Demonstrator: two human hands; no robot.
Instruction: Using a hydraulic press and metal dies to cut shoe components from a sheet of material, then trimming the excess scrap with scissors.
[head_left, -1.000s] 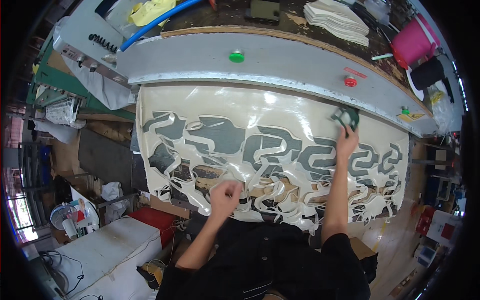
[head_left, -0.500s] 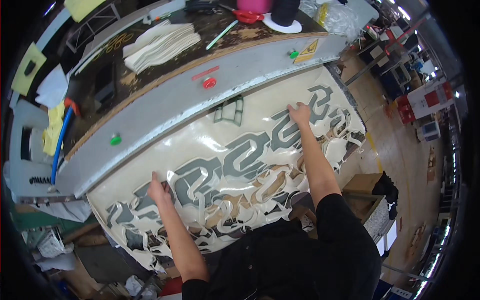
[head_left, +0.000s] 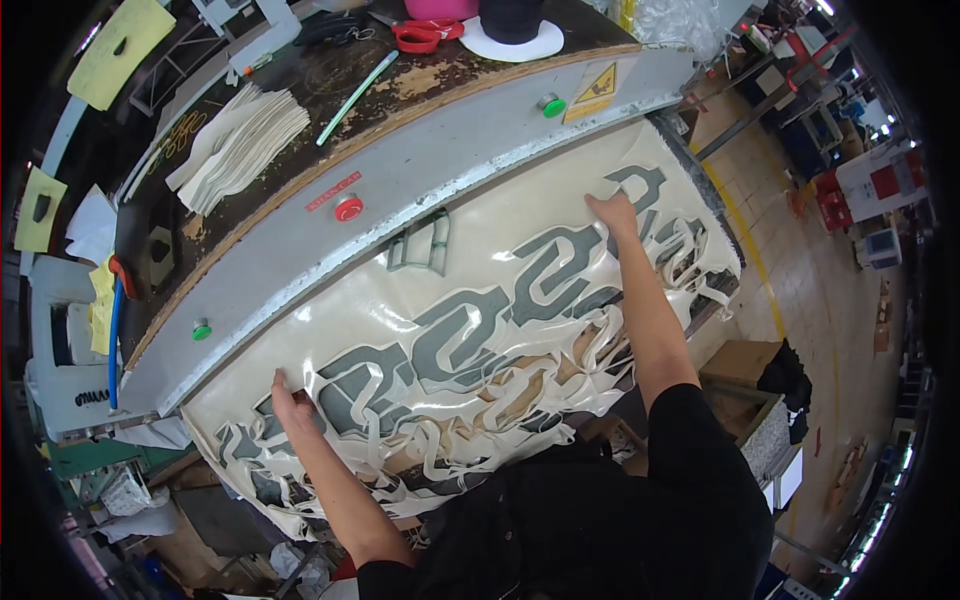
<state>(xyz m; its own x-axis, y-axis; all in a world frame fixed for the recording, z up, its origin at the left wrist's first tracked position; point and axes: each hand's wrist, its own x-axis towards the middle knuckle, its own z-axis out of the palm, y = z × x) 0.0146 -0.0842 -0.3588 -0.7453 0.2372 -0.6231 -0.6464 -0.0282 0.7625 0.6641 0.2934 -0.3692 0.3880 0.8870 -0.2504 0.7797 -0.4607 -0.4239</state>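
Note:
A glossy cream sheet (head_left: 470, 265) full of looping cut-out holes lies spread beneath the long grey beam; grey surface shows through the holes. Near its left end my left hand (head_left: 292, 405) rests on the sheet, one finger stretched toward the beam and the others partly hidden. Farther right, my right hand (head_left: 613, 213) touches the sheet beside a cut-out, fingers apart and nothing seen in them. Between the hands, close under the beam, stands a green-edged cutting die (head_left: 420, 243). Tangled cream offcut strips (head_left: 500, 400) hang along the sheet's near edge.
The beam (head_left: 440, 165) carries green buttons and a red stop button (head_left: 348, 207). On its dark top lie a stack of cream pieces (head_left: 238, 150), a pale green pen (head_left: 357, 97) and red-handled scissors (head_left: 428, 36). A cardboard box (head_left: 742, 366) stands at the right.
My right hand has slid right along the sheet, from the third cut-out toward the last one. My left hand stays at about the same spot on it. The view has shifted and turned slightly.

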